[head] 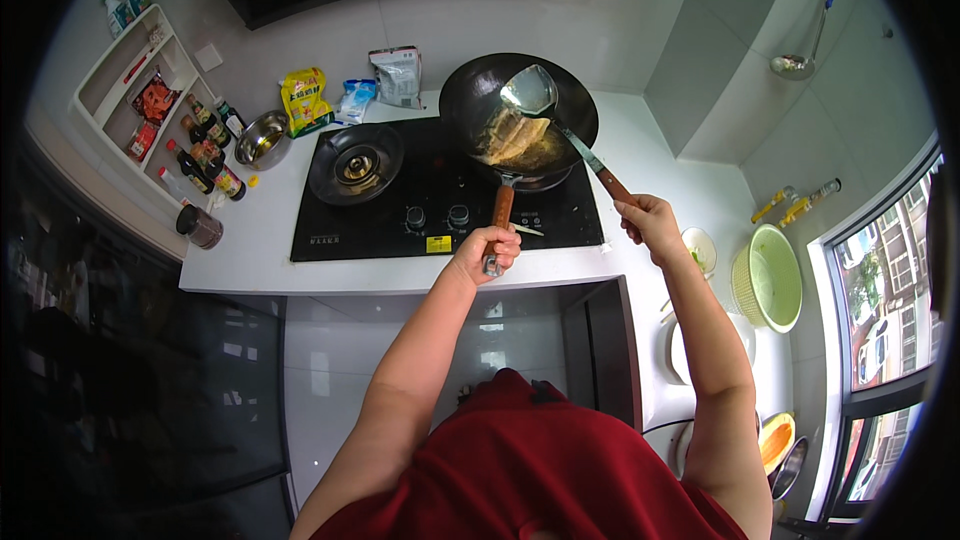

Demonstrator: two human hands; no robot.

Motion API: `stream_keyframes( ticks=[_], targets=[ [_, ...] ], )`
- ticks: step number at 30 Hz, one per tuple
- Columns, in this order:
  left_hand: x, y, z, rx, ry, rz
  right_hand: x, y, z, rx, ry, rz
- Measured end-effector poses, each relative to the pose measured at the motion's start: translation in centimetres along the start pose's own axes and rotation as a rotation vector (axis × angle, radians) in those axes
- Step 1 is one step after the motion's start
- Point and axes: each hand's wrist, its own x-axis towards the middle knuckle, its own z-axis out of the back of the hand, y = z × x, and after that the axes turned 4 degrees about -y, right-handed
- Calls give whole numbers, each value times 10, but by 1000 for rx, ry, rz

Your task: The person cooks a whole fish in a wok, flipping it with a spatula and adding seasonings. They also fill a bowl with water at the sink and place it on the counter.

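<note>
My left hand (489, 251) grips the wooden handle (504, 206) of a black wok (480, 82) on the right side of the gas cooktop (420, 172). A browned piece of food, apparently fish (514, 135), lies in the wok with some oil around it. In my right hand (651, 223) is the wooden grip of a metal wok spatula (531, 90). Its broad blade is over the wok, just beyond the food; whether the two touch I cannot tell.
Left of the unused burner (357, 165) stand a steel bowl (262, 141) and several sauce bottles (196, 165). Seasoning bags (306, 99) lean at the back wall. On the right counter are a small bowl (699, 249), a green basket (766, 277) and a cut orange-fleshed fruit (777, 441).
</note>
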Motion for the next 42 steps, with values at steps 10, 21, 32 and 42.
stream_keyframes(
  ticks=[10, 21, 32, 42],
  targets=[
    [0, 1, 2, -58, 12, 33, -8, -5, -4, 26, -10, -16],
    [-10, -3, -42, 204, -440, -59, -15, -9, -1, 41, -38, -11],
    [-4, 9, -68, 175, -446, 5, -21, -5, 5, 60, -61, -10],
    [8, 22, -103, -131, -203, 54, -17, -1, 12, 62, -65, -9]
  ],
)
